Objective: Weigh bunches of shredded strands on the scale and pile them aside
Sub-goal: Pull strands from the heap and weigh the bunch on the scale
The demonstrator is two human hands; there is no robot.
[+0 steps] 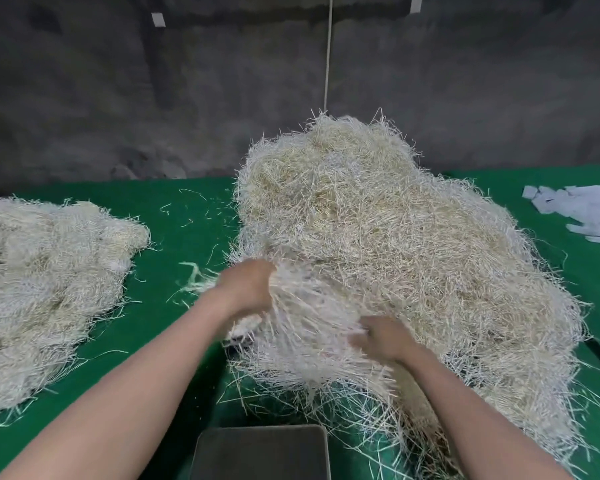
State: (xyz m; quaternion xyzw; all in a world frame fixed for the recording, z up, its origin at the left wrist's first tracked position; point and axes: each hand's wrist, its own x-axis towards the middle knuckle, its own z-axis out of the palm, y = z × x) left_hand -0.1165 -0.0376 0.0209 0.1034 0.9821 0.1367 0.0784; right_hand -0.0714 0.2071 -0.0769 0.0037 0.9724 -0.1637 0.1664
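Head view: left hand and right hand, both blurred, grip a bunch of shredded strands at the near edge of the big heap, centre frame. The scale's dark platform sits bare at bottom centre. A flatter pile lies at left on the green surface, with paper slips at upper right.

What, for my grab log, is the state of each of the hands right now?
Left hand: closed, gripping a bunch of strands.
Right hand: closed on the same bunch, fingers blurred.
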